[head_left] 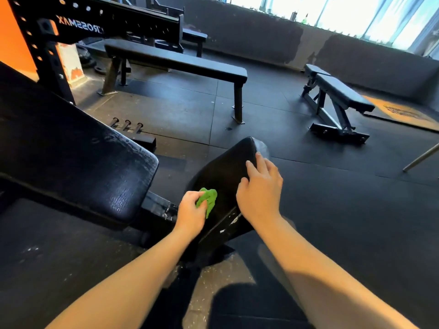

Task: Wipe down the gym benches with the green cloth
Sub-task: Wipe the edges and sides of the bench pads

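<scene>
1. A crumpled bright green cloth is pinched in the closed fingers of the left hand and pressed against the near left part of a small, tilted black padded seat in the near middle of the scene.
2. The right hand is laid spread and empty over the seat's right edge, fingers curled onto the padding, apparently to steady it.
3. The wiping of this seat is judged to be under way, not finished: a pale, dull smear is seen at the seat's far tip, beyond the fingers, and the cloth covers only a small patch.
4. To the near left, the large cracked black vinyl back pad shows whitish scuffing; whether it has been wiped cannot be told.
5. Left for later, as far as can be judged, are the long flat black bench in the far middle, the black adjustable bench on a steel frame at the far right, and a smaller dark bench farther back.
6. All stand on the dark rubber floor, well apart from the cloth.
</scene>
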Tool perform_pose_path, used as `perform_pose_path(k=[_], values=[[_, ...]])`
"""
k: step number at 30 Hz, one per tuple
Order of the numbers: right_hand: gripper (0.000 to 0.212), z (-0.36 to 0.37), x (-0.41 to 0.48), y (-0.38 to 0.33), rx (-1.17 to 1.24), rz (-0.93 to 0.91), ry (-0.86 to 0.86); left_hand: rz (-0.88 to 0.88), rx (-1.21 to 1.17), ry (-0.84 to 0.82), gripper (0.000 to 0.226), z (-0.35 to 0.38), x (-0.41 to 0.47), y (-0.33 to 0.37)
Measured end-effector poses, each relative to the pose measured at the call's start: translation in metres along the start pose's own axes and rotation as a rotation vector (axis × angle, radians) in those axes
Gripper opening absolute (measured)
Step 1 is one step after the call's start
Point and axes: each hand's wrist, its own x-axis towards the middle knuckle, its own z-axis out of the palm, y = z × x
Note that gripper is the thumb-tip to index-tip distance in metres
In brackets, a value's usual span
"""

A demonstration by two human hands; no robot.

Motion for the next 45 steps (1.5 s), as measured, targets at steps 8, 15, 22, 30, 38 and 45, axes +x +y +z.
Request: perform_pose_path(k=[8, 15, 22, 30, 38, 45], values=[[0.048, 0.027, -0.042, -0.014, -0.088, 0.028, 0.074, -0.154, -0.024, 0.016, 0.027, -0.012, -0.033, -0.022], [0.038, 0.037, -0.045, -0.012, -0.044, 0.020, 0.124, 0.091, -0.195, -0.001, 0.020, -0.004, -0.059, 0.004], [0.045, 0.044, -0.048, -0.009, -0.066, -0.003, 0.123, -0.122, -0.017, 0.048, 0.020, -0.021, -0.060, -0.060], [0.034, 0.051, -0.046, -0.009, -0.034, -0.006, 0.177, -0.249, -0.021, 0.110, 0.027, -0.014, -0.043, -0.056], [0.029, 0.059, -0.045, -0.005, -0.038, 0.000, 0.167, -0.170, -0.079, 0.110, 0.025, -0.009, -0.033, -0.063], [0.025, 0.057, -0.045, -0.007, -0.013, 0.000, 0.182, -0.382, 0.036, 0.116, 0.025, -0.016, -0.018, -0.083]])
